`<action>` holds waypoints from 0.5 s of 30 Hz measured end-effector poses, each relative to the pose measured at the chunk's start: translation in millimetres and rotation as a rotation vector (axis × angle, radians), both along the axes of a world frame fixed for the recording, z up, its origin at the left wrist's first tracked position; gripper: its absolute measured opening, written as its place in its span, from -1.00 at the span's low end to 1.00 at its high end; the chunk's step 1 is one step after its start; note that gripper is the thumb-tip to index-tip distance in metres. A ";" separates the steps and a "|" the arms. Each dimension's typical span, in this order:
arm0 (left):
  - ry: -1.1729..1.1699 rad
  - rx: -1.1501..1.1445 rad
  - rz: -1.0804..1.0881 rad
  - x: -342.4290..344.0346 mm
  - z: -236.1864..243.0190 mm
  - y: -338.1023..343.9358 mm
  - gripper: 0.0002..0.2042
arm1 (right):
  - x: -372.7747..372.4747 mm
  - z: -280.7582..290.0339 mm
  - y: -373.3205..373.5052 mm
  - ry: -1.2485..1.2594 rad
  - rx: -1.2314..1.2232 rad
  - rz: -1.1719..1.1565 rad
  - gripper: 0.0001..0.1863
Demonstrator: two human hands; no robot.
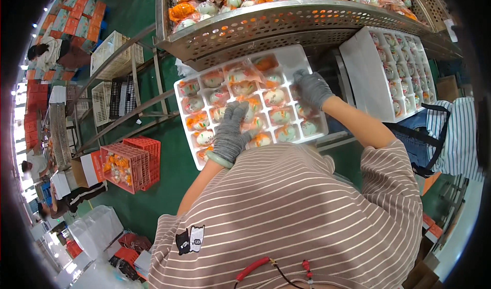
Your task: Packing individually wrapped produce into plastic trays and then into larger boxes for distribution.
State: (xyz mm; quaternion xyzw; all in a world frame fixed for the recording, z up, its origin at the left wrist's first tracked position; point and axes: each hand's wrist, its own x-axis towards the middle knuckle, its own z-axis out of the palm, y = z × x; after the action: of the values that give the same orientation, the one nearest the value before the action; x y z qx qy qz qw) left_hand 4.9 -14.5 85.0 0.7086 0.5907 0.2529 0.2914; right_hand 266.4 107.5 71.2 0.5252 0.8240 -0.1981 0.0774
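A white foam tray (180, 100) with square compartments lies in front of my body, tilted a little. Most of its compartments hold plastic-wrapped eggs (275, 97), pale green with orange and red print. A far-right compartment (292, 58) shows bare white foam. My left hand (231, 131), in a grey knit glove, rests over the eggs near the tray's middle, fingers stretched out and thumb apart. At the right side, my gloved right hand (313, 89) reaches into a compartment with its fingers curled down. Whatever lies under those fingers is hidden.
Beyond the tray stands a perforated metal bin (286, 20) heaped with wrapped eggs (232, 1). A white stack of filled trays (360, 74) is at the right, beside a striped bag (458, 140). Red crates (130, 166) and metal rails (123, 115) are at the left, with people farther off.
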 end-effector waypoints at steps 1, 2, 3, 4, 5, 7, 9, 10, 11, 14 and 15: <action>-0.141 -0.040 0.063 -4.8 -5.7 0.5 -0.56 | 2.3 1.4 -6.9 0.101 0.043 -0.057 -0.71; -0.282 -0.076 0.136 -11.2 -15.5 1.2 -0.62 | 4.9 2.5 -12.4 0.203 0.087 -0.104 -0.71; -0.424 -0.110 0.210 -17.5 -23.5 1.1 -0.69 | 6.4 3.3 -18.3 0.306 0.129 -0.150 -0.70; -0.471 -0.122 0.294 -18.3 -18.0 3.3 -0.78 | 8.0 0.5 -25.0 0.361 0.108 -0.223 -0.73; -0.517 -0.157 0.318 -22.3 -15.4 5.8 -0.79 | 3.6 0.3 -34.1 0.549 0.076 -0.246 -0.73; -0.608 -0.225 0.366 -32.4 -9.9 9.0 -0.81 | -11.4 2.2 -55.2 0.926 0.007 -0.291 -0.74; -0.718 -0.203 0.335 -27.7 3.8 8.4 -0.83 | -41.4 24.1 -68.6 0.989 -0.340 -0.435 -0.62; -0.755 -0.197 0.313 -22.8 14.0 5.9 -0.83 | -56.8 33.6 -69.0 1.030 -0.473 -0.480 -0.54; -0.798 -0.197 0.280 -18.5 22.2 6.2 -0.83 | -68.1 39.4 -69.3 1.066 -0.601 -0.534 -0.47; -0.491 0.077 0.032 -13.5 31.1 5.8 -0.81 | -89.3 38.6 -62.3 1.005 -0.591 -0.409 -0.30; -0.439 0.170 -0.027 -11.3 32.5 5.0 -0.81 | -89.3 40.4 -62.6 1.040 -0.528 -0.404 -0.28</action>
State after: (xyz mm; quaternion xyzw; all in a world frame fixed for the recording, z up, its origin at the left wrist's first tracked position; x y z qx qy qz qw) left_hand -6.4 -9.5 117.5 0.6665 0.4805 0.4457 0.3555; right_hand 177.1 44.8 111.5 0.4687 0.5611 -0.6364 -0.2460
